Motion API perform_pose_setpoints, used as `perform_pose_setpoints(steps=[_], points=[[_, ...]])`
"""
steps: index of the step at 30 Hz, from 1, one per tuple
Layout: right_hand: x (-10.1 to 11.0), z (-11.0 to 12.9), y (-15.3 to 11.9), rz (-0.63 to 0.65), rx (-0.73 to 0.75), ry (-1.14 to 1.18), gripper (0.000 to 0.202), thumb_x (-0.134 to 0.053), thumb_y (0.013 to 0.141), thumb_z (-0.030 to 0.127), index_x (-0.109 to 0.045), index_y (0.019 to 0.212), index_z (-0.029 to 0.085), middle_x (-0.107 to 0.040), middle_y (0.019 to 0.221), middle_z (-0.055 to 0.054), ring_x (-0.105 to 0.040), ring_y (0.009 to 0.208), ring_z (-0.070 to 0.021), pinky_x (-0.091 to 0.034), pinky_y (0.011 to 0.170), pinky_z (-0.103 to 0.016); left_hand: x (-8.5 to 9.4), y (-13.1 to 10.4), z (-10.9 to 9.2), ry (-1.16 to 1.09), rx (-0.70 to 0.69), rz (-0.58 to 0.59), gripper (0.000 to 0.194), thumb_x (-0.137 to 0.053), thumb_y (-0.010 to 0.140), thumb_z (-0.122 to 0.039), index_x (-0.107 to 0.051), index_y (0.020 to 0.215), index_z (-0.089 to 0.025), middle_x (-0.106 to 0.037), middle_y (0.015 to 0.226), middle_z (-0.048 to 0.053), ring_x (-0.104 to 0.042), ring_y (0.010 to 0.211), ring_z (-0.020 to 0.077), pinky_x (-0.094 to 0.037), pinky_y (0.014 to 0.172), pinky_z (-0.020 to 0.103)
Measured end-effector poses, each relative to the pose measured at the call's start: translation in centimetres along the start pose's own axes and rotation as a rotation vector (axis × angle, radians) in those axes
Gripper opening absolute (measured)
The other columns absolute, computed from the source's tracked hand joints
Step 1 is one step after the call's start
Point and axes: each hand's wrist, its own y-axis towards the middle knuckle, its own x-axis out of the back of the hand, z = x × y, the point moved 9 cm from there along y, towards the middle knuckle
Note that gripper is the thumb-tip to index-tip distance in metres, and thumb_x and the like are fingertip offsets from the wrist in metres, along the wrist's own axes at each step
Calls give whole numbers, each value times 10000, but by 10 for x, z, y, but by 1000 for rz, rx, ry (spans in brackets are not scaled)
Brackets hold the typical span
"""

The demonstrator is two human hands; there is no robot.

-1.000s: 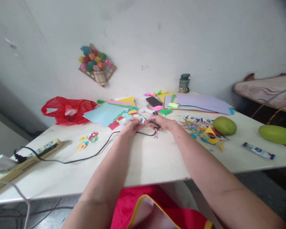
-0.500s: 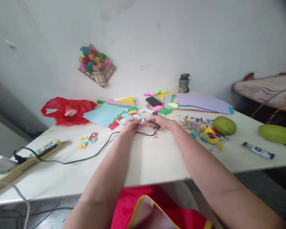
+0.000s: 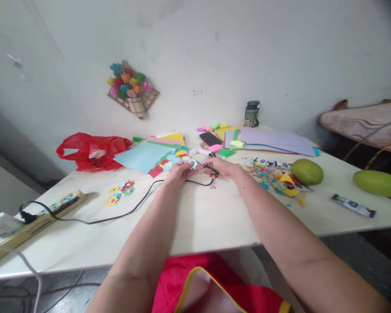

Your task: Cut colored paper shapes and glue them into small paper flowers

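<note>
A pale wall (image 3: pixel 195 52) rises behind a white table (image 3: pixel 211 221); on a clock centred on the work, with twelve toward the wall, lavender sheets (image 3: pixel 276 139) lie at two and a light blue sheet (image 3: pixel 133 157) at ten. A crumpled red bag (image 3: pixel 112 152) sits between nine and ten, a power strip (image 3: pixel 72 204) at eight, and two green fruits (image 3: pixel 307 171) near three. At the centre, the left hand (image 3: pixel 179 170) is closed at the fingertips, pinching a small light blue piece of paper, while the right hand (image 3: pixel 223 168) grips the black handles of the scissors (image 3: pixel 211 170), blades pointing toward eleven, beside that piece. A dark phone (image 3: pixel 210 139) lies near one o'clock, paper flowers (image 3: pixel 127 188) between eight and nine, and scraps (image 3: pixel 267 176) around three. Smallest among the things held is the piece of paper (image 3: pixel 194 164), between the two hands.
</note>
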Motion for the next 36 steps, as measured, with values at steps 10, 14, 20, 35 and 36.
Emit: perform_pose_setpoints(steps=[10,14,20,35,36], points=[[4,-5,2,3,10,-25,203,-682,640,274,-561,716,131,-480,455,51,-398,359,-46,-311,333,-161,1,-1,-4,25,-22,-4,162,-679,639,-112,-517,646,-125,-621,627,23,-642,607,147,-546,696,313],[6,1,-5,-27,-1,-50,206,-680,654,282,-560,727,131,-491,456,46,-414,362,-50,-312,342,-162,-2,-3,-4,53,-14,20,187,-690,627,-111,-506,653,-131,-619,620,21,-641,592,147,-547,670,305],[18,10,-7,-148,77,64,300,-728,597,247,-529,790,132,-552,545,31,-471,415,-56,-318,369,-159,-5,-2,-2,102,-25,80,198,-732,585,-116,-567,694,-113,-628,636,13,-594,522,99,-543,653,279],[24,11,-6,-299,100,226,281,-659,579,85,-528,821,143,-593,570,34,-559,489,-86,-413,478,-179,-12,-2,3,214,-10,137,268,-764,538,-128,-615,759,-98,-665,702,27,-611,557,98,-516,663,246],[24,11,-5,-301,99,230,280,-656,576,77,-526,816,143,-597,574,34,-558,487,-83,-420,491,-183,-12,-1,3,214,-9,140,277,-767,531,-127,-615,762,-100,-665,703,25,-611,560,97,-517,666,244]])
